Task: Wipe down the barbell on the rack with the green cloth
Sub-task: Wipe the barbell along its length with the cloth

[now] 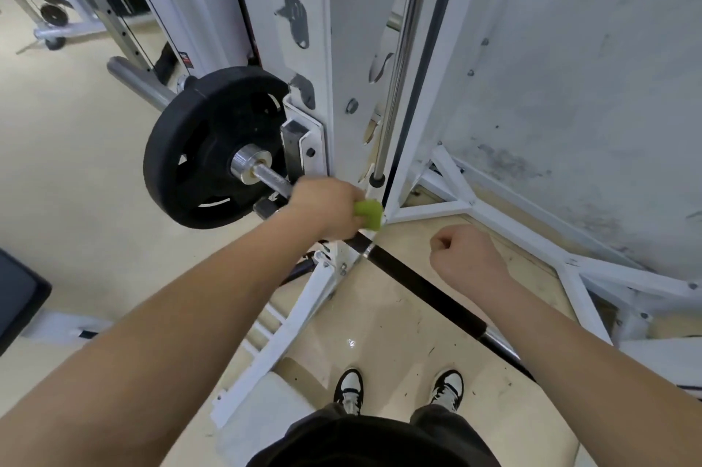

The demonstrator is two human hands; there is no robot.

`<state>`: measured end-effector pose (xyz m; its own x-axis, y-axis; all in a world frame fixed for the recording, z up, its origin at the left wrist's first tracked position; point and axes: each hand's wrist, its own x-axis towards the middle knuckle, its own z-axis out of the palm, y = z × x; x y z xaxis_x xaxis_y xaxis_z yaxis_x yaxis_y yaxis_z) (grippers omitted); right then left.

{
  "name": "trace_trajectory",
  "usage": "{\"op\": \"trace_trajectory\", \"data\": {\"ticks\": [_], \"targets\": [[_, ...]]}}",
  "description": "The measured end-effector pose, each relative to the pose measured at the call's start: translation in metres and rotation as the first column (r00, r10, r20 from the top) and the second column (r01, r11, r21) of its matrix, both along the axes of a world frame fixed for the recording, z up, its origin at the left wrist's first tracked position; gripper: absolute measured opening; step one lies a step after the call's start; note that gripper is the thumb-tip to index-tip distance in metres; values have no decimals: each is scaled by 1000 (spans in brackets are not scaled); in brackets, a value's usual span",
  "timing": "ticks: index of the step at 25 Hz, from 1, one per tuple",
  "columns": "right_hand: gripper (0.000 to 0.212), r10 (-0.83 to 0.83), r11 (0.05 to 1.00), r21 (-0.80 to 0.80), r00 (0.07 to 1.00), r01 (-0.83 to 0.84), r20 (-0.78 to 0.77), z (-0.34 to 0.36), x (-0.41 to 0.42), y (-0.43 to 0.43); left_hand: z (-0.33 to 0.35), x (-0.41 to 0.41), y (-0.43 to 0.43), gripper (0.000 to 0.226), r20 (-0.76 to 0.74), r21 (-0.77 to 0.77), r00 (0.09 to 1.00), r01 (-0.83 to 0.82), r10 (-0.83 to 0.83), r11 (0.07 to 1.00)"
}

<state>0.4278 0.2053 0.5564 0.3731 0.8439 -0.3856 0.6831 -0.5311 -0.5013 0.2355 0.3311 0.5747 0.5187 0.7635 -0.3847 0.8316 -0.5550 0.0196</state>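
My left hand (324,206) grips green cloth (369,214) around barbell (414,282), mid-wipe; right hand (465,257) fisted, empty. Next: slide toward right hand.

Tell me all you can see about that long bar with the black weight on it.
The barbell is a long metal bar running diagonally from upper left to lower right. A black round weight plate sits on its far end, against a shiny steel collar, beside the white rack upright. Its middle stretch looks black, with bare silver showing further down. The left hand is closed around it, pressing a green cloth on it. The right hand, a fist, hovers near it.
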Motion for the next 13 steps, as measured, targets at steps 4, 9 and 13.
{"op": "trace_trajectory", "data": {"ticks": [4,9,13], "targets": [[18,-106,991,81,994,105,1,-5,-12,-11,-10,26,-34,30,168,-38,981,105,-98,994],[19,-190,976,125,980,181,61,1,-11,-34,-21,2,-25,30,334,-83,939,118,-84,990],[28,-164,969,196,984,150,62,6,-18,-58,-52,-10,-76,25,616,200,782,-276,99,940]]}}
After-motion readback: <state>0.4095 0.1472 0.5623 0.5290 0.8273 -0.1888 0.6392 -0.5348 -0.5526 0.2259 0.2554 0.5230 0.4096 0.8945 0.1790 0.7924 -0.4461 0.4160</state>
